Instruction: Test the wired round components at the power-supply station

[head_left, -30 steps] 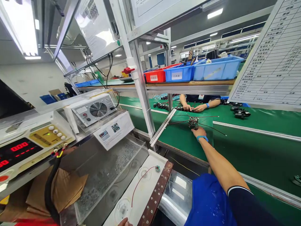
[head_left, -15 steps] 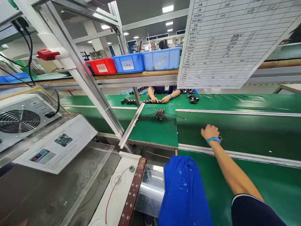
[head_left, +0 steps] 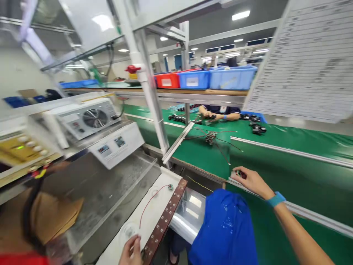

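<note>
My right hand reaches over the near edge of the green conveyor belt. Its fingers are closed around a small dark round part. A blue band circles that wrist. My left hand shows at the bottom edge, fingers curled on the white fixture plate beside the brown copper strip; what it pinches is unclear. A red wire runs across the plate to a small round part. A cluster of wired parts lies farther up the belt.
A co-worker's hands work across the belt. Red and blue bins sit on the shelf above. A power unit with a fan, a label card and a clear tank stand at left. A blue cloth covers my lap.
My right hand pulled back from the belt toward me, now holding a small part. The view swung left, and my left hand came back into sight on the white plate.
</note>
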Demonstrator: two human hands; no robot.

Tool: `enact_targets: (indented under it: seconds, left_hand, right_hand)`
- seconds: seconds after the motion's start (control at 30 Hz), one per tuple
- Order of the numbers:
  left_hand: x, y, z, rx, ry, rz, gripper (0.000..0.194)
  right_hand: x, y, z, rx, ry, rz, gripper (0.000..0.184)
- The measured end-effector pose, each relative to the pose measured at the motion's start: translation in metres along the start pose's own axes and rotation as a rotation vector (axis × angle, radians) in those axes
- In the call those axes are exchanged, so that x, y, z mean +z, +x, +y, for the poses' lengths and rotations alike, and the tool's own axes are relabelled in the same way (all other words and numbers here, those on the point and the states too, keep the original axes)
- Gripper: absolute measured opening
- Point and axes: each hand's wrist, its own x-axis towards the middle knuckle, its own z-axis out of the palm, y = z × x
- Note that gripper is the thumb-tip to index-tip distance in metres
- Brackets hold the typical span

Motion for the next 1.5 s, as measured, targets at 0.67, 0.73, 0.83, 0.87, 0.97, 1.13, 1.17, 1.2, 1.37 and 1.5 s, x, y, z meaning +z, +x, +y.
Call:
enact_targets:
  seconds: [0.67,0.73,0.83,0.87,0.97,1.13,1.17,1.2,1.37,1.5]
  left_hand:
    - [0.013,-0.107,-0.007,-0.296,-0.874,-0.309,0.060]
    - [0.005,-0.113,-0.027,-0.359,-0.894,-0.337,0.060]
    - [0.001,-0.119,-0.039,-0.421,-0.934,-0.377,0.059]
    - [0.002,-0.120,-0.040,-0.428,-0.943,-0.391,0.059]
    - [0.006,-0.118,-0.035,-0.436,-0.951,-0.444,0.059]
    - [0.005,-0.114,-0.019,-0.446,-0.924,-0.552,0.060]
    - [0.004,-0.114,-0.017,-0.451,-0.918,-0.563,0.061]
    - [0.002,-0.114,-0.014,-0.456,-0.915,-0.569,0.063]
    - [-0.004,-0.114,-0.002,-0.440,-0.930,-0.545,0.060]
    - [-0.012,-0.112,0.006,-0.402,-0.956,-0.524,0.056]
  right_hand:
    - [0.339,-0.048,-0.358,-0.935,-0.115,-0.776,0.034]
    - [0.362,-0.051,-0.355,-1.025,-0.180,-0.821,0.037]
    - [0.377,-0.052,-0.354,-1.175,-0.254,-0.868,0.043]
    - [0.379,-0.052,-0.355,-1.221,-0.269,-0.871,0.043]
    - [0.380,-0.049,-0.355,-1.347,-0.286,-0.851,0.040]
    - [0.383,-0.047,-0.347,-1.503,-0.252,-0.793,0.035]
    - [0.385,-0.047,-0.345,-1.518,-0.234,-0.784,0.034]
    - [0.387,-0.048,-0.342,-1.525,-0.218,-0.777,0.034]
    - [0.403,-0.054,-0.330,-1.432,-0.091,-0.835,0.038]
    - [0.415,-0.050,-0.314,-1.082,0.333,-0.774,0.049]
